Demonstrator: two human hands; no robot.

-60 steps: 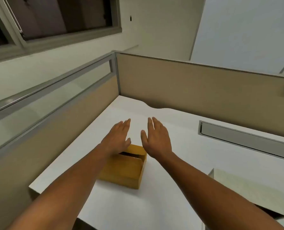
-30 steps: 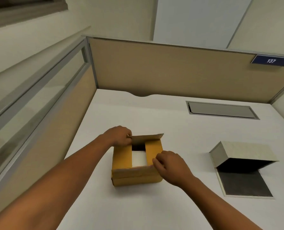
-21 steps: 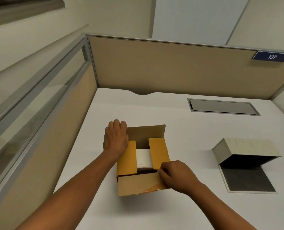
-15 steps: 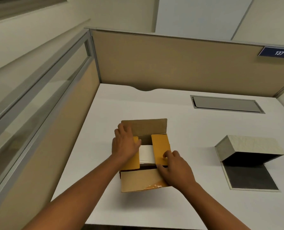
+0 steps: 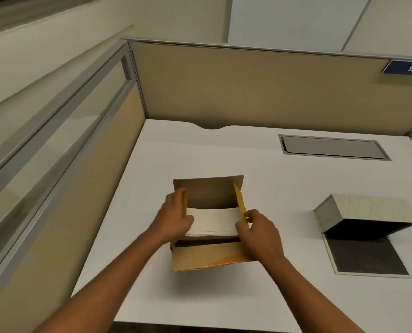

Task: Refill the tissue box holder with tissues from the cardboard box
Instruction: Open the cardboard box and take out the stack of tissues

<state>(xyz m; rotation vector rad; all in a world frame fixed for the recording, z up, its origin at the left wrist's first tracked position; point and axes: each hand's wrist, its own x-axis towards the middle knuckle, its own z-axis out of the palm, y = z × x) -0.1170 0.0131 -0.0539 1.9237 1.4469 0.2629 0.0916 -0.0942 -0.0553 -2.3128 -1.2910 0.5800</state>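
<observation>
The stack of tissues sits inside the open cardboard box, to the left of the tissue box holder. Left hand and right hand pinch the side flaps. Tissues are light and soft (they buckle easily), so I would clasp both short ends.

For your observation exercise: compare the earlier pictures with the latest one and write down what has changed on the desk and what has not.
The cardboard box went from shut to open. The left hand and right hand folded its flaps out and now grip the white tissue stack at both ends. The open tissue box holder stayed on the right.
</observation>
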